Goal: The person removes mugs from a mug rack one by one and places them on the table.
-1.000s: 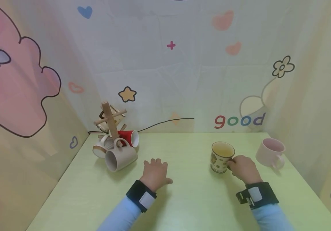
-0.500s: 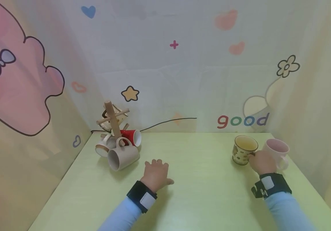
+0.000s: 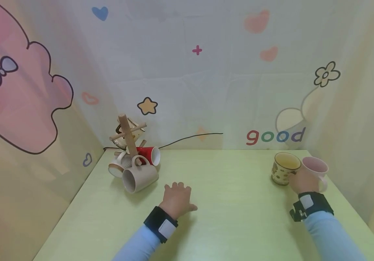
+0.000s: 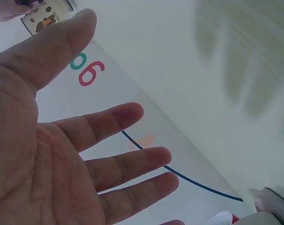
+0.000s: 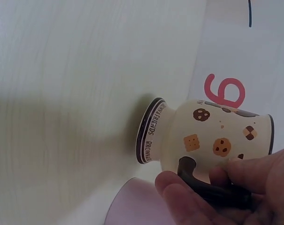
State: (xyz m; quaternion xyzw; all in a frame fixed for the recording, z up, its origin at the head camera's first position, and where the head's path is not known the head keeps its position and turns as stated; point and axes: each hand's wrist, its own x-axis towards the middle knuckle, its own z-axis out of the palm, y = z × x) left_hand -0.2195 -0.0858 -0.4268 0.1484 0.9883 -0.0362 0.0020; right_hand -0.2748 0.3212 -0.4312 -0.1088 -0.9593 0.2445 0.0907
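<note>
My right hand [image 3: 304, 181] grips the dark handle [image 5: 212, 190] of a cream mug with cookie pictures [image 3: 284, 169], which stands upright at the table's right side. A pink mug [image 3: 315, 166] is just right of it, partly hidden behind the hand; its pink side [image 5: 139, 206] shows low in the right wrist view. My left hand [image 3: 177, 200] hovers palm down over the middle of the table, fingers spread, holding nothing. In the left wrist view its palm [image 4: 48, 173] and spread fingers show.
At the back left is a wooden mug rack [image 3: 128, 137]. Around it are a grey-beige mug [image 3: 142, 177], a red mug [image 3: 145, 152], a white and brown mug [image 3: 116, 169] and a patterned piece [image 3: 138, 135] higher up. A printed curtain [image 3: 187, 90] hangs behind the table [image 3: 219, 217].
My right hand has moved the cream mug to the right and slightly back, close beside the pink mug. The left hand has stayed nearly still; the head view has shifted a little.
</note>
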